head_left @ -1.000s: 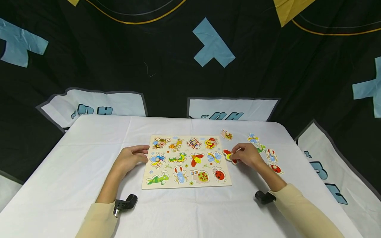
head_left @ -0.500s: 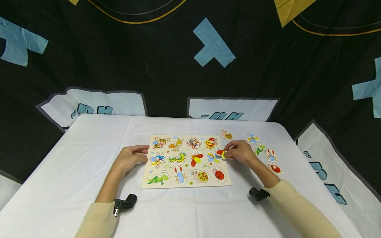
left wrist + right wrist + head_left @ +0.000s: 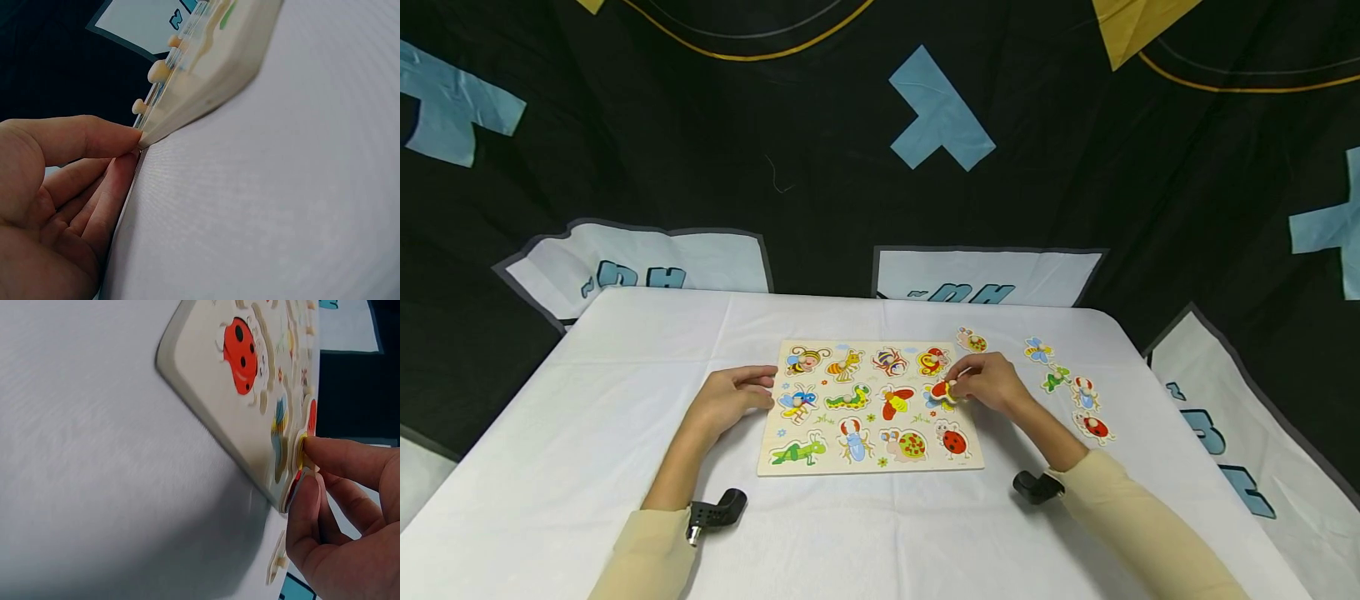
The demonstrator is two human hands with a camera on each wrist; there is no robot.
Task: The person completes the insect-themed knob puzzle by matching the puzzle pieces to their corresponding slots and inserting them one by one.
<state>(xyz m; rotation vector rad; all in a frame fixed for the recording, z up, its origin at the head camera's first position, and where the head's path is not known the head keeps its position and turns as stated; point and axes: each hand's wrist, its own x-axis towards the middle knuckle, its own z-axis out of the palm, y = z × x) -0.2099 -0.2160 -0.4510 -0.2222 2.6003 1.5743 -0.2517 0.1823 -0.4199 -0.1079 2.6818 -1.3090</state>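
A wooden insect puzzle board (image 3: 872, 463) lies on the white table. My left hand (image 3: 726, 404) rests at its left side, fingers extended and tips touching the edge; the left wrist view shows the thumb (image 3: 87, 136) right at the rim. Over the board's right part, my right hand (image 3: 992, 383) pinches a red-winged puzzle piece with a yellow body (image 3: 943, 390) by its middle. That piece overlaps the printed blue-winged bee, partly hiding it. In the right wrist view the piece (image 3: 312, 419) is tilted close above the board, beside the printed ladybug (image 3: 240, 356).
Loose puzzle pieces lie right of the board: a snail (image 3: 972, 340), a blue-winged bee (image 3: 1037, 350), a green grasshopper (image 3: 1056, 378), a beetle (image 3: 1085, 393) and a ladybug (image 3: 1093, 426). Knobbed pieces, such as the caterpillar (image 3: 848, 397), sit in the board. A black curtain (image 3: 820, 167) hangs behind.
My right hand has carried the red-winged piece leftward from beside the board to over its right part. The left hand has stayed at the board's left edge.
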